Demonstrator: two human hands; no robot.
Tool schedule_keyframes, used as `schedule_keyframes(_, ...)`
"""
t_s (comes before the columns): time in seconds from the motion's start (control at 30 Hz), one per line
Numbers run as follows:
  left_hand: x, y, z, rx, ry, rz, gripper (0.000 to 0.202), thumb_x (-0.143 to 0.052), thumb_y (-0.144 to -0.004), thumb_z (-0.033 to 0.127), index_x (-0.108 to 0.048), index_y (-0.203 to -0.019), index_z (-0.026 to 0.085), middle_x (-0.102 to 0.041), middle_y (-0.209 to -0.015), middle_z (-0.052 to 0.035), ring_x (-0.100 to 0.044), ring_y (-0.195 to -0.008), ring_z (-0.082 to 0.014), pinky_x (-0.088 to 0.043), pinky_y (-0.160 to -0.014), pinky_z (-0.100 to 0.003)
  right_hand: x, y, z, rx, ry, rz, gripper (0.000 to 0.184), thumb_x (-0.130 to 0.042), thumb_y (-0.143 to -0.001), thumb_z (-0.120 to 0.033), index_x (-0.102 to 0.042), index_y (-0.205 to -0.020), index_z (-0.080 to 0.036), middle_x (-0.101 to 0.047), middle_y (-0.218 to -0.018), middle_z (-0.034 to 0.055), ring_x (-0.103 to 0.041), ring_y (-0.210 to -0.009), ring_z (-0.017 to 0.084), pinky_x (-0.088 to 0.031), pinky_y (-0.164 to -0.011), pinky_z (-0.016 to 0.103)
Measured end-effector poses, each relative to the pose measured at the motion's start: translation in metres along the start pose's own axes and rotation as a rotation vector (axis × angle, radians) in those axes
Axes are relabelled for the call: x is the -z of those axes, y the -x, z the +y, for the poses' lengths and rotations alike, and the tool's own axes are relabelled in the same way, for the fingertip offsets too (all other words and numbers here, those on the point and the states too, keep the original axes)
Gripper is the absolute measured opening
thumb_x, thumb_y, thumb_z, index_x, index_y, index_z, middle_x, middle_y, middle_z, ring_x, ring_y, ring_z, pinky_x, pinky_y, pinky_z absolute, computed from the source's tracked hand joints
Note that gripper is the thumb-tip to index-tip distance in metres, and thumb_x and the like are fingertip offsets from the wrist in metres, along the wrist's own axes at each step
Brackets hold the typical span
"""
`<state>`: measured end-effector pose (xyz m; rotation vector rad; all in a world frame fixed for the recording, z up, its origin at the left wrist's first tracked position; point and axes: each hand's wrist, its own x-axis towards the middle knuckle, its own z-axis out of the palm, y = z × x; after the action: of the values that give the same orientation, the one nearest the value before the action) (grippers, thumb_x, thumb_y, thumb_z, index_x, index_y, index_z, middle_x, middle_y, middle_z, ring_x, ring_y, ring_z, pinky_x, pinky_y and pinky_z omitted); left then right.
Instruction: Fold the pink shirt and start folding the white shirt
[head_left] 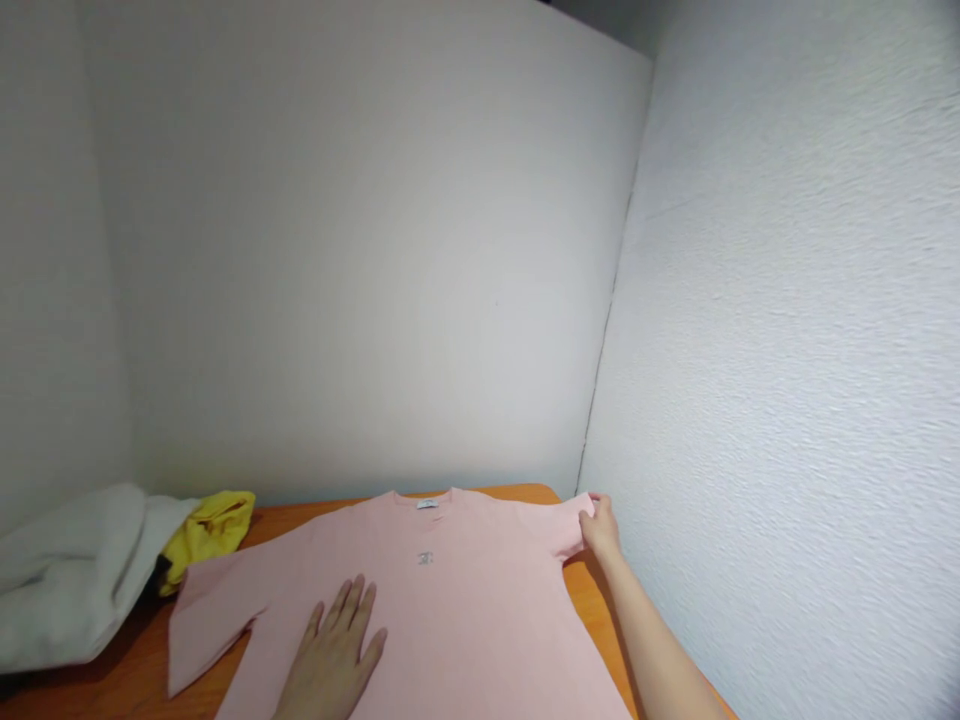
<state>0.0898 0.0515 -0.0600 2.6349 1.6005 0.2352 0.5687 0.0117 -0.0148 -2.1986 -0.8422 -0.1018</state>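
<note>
A pink T-shirt (480, 620) lies spread out on the wooden table, its collar at the far edge and a small silvery emblem on the chest. My left hand (337, 645) rests flat on the shirt's front, left of the emblem, with the fingers stretched out. At the far right, my right hand (601, 525) pinches the end of the right sleeve between thumb and fingers. The left sleeve lies flat and angles toward me. The shirt's lower hem is out of view.
On the left of the orange-brown table (592, 605) lie a bundled white cloth (75, 580) and a crumpled yellow cloth (214, 530). A pale wall (375, 250) stands behind the table, and a textured white wall (795, 350) runs close along its right side.
</note>
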Motion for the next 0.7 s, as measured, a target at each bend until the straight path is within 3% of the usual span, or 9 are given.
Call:
schedule_keyframes(0.17,0.001,0.000,0.000,0.012,0.009,-0.007,0.068,-0.023,-0.090,0.055,-0.027,-0.147,0.020,-0.015,-0.156,-0.0050,-0.015,-0.145,-0.0243,-0.013,-0.119,-0.052,0.006,0.013,0.011,0.049,0.140,0.003,0.043,-0.037,-0.089,-0.007,-0.044,-0.131,-0.012,-0.056,-0.125,0.0157,-0.058,-0.110,0.021,-0.045,-0.090,0.032)
schedule_keyframes(0.3,0.000,0.001,-0.002,0.006,0.017,0.004,0.067,-0.021,-0.090,0.056,-0.028,-0.147,0.020,-0.015,-0.156,-0.0052,-0.014,-0.146,-0.0241,-0.012,-0.119,-0.052,0.008,0.037,0.021,0.014,0.299,-0.013,0.044,-0.039,-0.082,-0.008,-0.051,-0.125,-0.002,-0.059,-0.113,0.0270,-0.062,-0.102,0.032,-0.045,-0.084,0.040)
schedule_keyframes(0.4,0.001,0.001,-0.002,-0.001,0.029,-0.006,0.067,-0.021,-0.091,0.055,-0.028,-0.147,0.020,-0.015,-0.156,-0.0056,-0.014,-0.146,-0.0241,-0.012,-0.119,-0.052,0.005,0.046,0.006,0.087,0.392,-0.007,0.046,-0.037,-0.085,-0.014,-0.049,-0.128,0.000,-0.053,-0.120,0.0329,-0.054,-0.113,0.040,-0.040,-0.091,0.051)
schedule_keyframes(0.57,0.003,0.003,-0.001,-0.004,0.039,-0.003,0.066,-0.022,-0.090,0.054,-0.029,-0.147,0.020,-0.015,-0.156,-0.0062,-0.014,-0.146,-0.0249,-0.011,-0.119,-0.053,-0.022,0.080,-0.023,0.352,0.441,-0.233,0.047,-0.042,-0.090,-0.044,-0.054,-0.130,-0.022,-0.050,-0.139,0.0148,-0.034,-0.136,0.032,-0.025,-0.109,0.047)
schedule_keyframes(0.7,0.002,0.004,-0.001,-0.010,0.043,0.004,0.067,-0.022,-0.091,0.054,-0.029,-0.147,0.019,-0.016,-0.156,-0.0070,-0.013,-0.146,-0.0252,-0.011,-0.119,-0.053,-0.041,0.110,-0.018,0.299,0.474,-0.370,0.073,-0.037,-0.085,-0.068,-0.041,-0.143,-0.024,-0.033,-0.152,0.0151,-0.025,-0.140,0.041,-0.020,-0.107,0.062)
